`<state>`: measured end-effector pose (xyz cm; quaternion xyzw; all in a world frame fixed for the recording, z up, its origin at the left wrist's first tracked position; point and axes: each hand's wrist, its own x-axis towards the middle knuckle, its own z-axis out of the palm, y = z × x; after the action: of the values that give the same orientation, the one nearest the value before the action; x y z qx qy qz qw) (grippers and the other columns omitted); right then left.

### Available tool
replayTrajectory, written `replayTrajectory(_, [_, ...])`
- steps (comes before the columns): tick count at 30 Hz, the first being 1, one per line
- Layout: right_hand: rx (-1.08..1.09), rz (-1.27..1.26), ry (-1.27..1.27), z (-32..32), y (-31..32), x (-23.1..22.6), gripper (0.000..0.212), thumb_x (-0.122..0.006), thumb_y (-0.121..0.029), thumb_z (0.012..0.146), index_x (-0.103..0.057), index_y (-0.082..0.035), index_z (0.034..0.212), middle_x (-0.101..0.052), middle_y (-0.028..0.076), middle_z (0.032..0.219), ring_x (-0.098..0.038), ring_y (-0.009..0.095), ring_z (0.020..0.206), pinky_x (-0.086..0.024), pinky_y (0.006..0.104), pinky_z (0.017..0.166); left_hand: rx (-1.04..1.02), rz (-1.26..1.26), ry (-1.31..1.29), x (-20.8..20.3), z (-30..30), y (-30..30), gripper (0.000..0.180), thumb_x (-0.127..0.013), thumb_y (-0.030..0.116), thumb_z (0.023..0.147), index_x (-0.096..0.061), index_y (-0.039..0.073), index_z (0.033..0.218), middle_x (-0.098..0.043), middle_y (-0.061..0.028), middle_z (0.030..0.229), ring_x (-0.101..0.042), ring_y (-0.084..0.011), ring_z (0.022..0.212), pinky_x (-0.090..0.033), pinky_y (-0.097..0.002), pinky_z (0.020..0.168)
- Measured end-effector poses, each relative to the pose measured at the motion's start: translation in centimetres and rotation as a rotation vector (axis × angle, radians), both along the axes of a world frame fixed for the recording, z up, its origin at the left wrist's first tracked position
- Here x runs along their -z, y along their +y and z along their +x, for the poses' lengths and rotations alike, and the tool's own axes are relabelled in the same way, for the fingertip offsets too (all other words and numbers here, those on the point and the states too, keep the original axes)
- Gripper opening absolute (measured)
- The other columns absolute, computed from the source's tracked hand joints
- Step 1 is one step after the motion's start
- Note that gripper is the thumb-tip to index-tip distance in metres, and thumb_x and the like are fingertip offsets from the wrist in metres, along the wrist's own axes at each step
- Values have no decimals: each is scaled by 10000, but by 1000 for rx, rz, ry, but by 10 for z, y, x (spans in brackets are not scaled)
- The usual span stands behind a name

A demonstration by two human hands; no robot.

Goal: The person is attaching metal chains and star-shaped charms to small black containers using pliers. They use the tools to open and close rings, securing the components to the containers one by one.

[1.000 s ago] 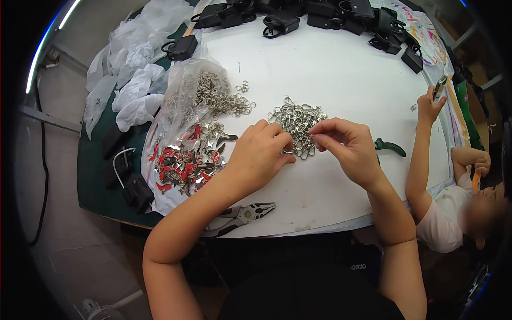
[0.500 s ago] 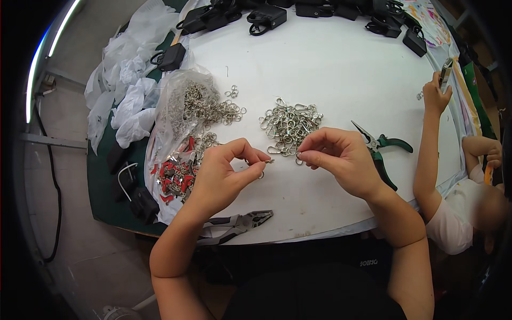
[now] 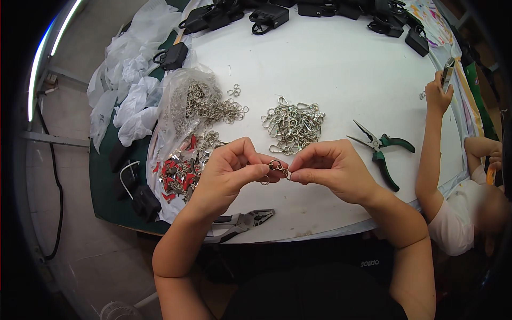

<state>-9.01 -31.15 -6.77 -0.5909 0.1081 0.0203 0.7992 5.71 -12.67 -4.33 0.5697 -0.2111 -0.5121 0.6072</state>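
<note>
Evidently we pinch one small clasp and ring (image 3: 277, 166) between left hand (image 3: 229, 173) and right hand (image 3: 333, 170) fingers; the clasp pile (image 3: 293, 124) on the tabletop (image 3: 341, 74) looks largely unworked.

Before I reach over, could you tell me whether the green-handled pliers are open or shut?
Open: the green-handled pliers lie with handles spread apart.

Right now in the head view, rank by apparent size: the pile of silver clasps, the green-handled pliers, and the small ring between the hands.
1. Pile of silver clasps and green-handled pliers: look much alike in extent, so unranked.
2. Small ring, pinched between left hand and right hand: clearly smallest.
</note>
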Motion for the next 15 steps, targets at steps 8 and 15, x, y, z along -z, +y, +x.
replayTrajectory(8, [96, -23, -28, -1, 1, 0, 104, -720, -75, 885, -698, -4, 958, -712, 45, 876, -671, 93, 814, -533, 238, 742, 12, -128, 2, 3, -3, 3, 200, -710, -20, 849, -520, 14, 899, -695, -237, 1047, -721, -270, 908, -600, -366, 819])
replayTrajectory(15, [226, -210, -235, -4, 5, 2, 97, -686, -60, 908, -665, 9, 972, -696, 49, 928, -652, 107, 866, -523, 262, 806, -25, -108, -91, 9, -4, 4, 369, -778, -44, 787, -615, 5, 1115, -720, -140, 965, -721, -191, 886, -588, -296, 800])
